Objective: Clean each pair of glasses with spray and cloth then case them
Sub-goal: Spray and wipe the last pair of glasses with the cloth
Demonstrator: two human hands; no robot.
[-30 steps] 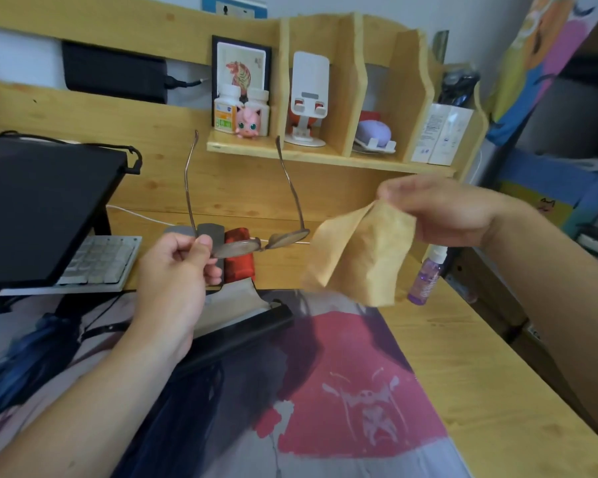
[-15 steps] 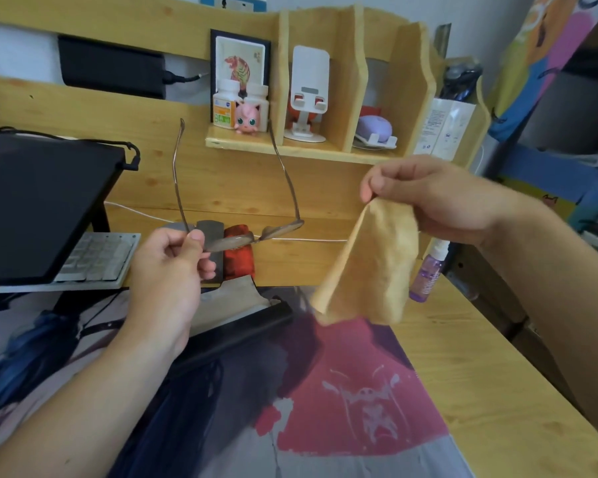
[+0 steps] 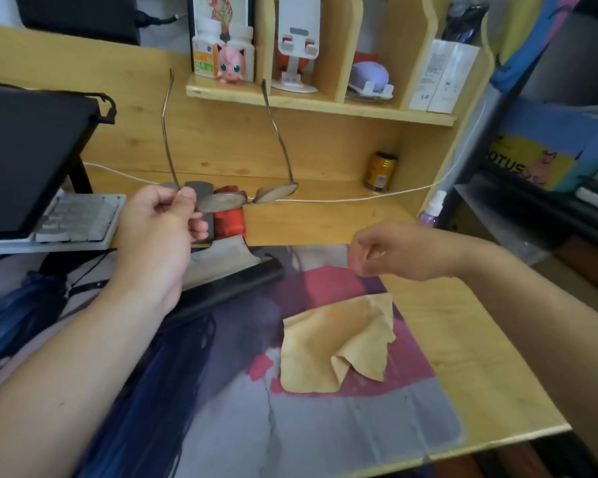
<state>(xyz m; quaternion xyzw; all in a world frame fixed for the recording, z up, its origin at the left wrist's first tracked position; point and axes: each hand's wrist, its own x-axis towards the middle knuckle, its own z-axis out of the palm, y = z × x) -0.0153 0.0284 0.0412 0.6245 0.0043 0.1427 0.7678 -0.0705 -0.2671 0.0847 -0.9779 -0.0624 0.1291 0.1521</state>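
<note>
The cloth [image 3: 335, 343] has left the right hand [image 3: 390, 251] and now lies crumpled on the mat [image 3: 325, 436], one corner folded over. That hand hovers above it with fingers loosely curled, holding nothing. The left hand [image 3: 159, 229] still pinches one pair of glasses [image 3: 235, 200] by a lens rim, held up above the counter [image 3: 470, 357] with both arms pointing upward and the lenses level. One black case [image 3: 228, 284] lies open on the mat just below the left hand. One purple spray bottle [image 3: 432, 210] stands at the counter's right edge, behind the right wrist. One red case [image 3: 230, 217] sits behind the glasses.
</note>
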